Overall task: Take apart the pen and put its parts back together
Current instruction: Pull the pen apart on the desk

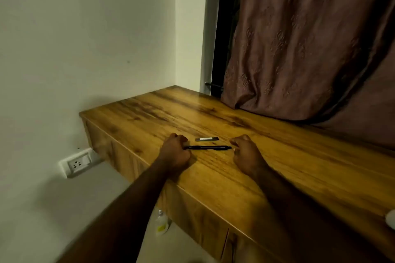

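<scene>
A black pen (pixel 207 147) is seen lying flat on the wooden surface (pixel 299 166), near its front edge and well away from its far left corner. The pen's long axis runs left to right, roughly parallel to that front edge, and it spans the gap between the two hands.

The left hand (pixel 175 152) is curled into a loose fist resting on the surface, and the pen's left end is met at its thumb side; whether that end is actually pinched or merely touched cannot be told. The right hand (pixel 245 153) is likewise curled, with its fingers drawn in, and nothing is seen held in it. Its fingertips lie just beside the pen's right end, apparently apart from it by a small gap, though contact cannot be ruled out.

Just beyond the pen, toward the back of the surface, a small dark flat piece (pixel 207 139) with a pale strip is seen lying parallel to it; what it is cannot be made out.

The pen appears whole, so the taking apart is judged not yet begun. Since each end lies at one hand, the coming move is judged to turn on both ends being gripped and pulled or twisted along that left-right axis.
</scene>
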### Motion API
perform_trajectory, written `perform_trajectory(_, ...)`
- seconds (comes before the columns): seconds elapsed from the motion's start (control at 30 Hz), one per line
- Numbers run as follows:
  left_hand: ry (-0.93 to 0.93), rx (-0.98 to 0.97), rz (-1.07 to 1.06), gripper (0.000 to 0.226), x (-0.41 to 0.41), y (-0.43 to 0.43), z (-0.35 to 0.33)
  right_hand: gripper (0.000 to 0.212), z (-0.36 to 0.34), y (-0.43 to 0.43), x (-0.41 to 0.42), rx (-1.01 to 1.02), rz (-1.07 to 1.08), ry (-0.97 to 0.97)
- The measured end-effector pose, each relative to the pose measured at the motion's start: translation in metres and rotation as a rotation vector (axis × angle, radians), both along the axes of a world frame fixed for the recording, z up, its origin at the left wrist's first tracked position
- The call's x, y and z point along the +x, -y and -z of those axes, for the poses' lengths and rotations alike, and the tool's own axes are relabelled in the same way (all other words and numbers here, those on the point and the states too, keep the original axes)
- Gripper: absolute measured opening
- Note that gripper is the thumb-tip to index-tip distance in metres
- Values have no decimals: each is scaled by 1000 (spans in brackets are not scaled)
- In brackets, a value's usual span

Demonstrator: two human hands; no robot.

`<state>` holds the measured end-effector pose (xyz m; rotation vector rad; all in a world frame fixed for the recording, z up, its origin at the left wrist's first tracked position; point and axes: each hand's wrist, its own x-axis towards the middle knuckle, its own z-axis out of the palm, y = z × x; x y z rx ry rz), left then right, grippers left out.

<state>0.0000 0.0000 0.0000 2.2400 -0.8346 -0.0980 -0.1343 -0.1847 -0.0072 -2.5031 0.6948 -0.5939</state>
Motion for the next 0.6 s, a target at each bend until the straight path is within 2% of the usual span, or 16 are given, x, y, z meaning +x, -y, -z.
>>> perform_trajectory(0.1,50,16,9,23,2,3,3,26,1,12,12,-11,27,25)
perform_trajectory(0.3,165,-24,-23,13,-2,-1,9,13,1,14,13,-45,9,35)
perform_trajectory(0.43,180,-38,-29,6,-4,-2,11,6,1,14,5,150,-51,139)
perform_trajectory(0.53,204,-46,-36,6,-11,-3,9,8,-5,13,-1,292,-99,231)
perform_trajectory(0.6,271,19,-11,19,-20,-1,9,10,-7,10,-5,346,-135,267)
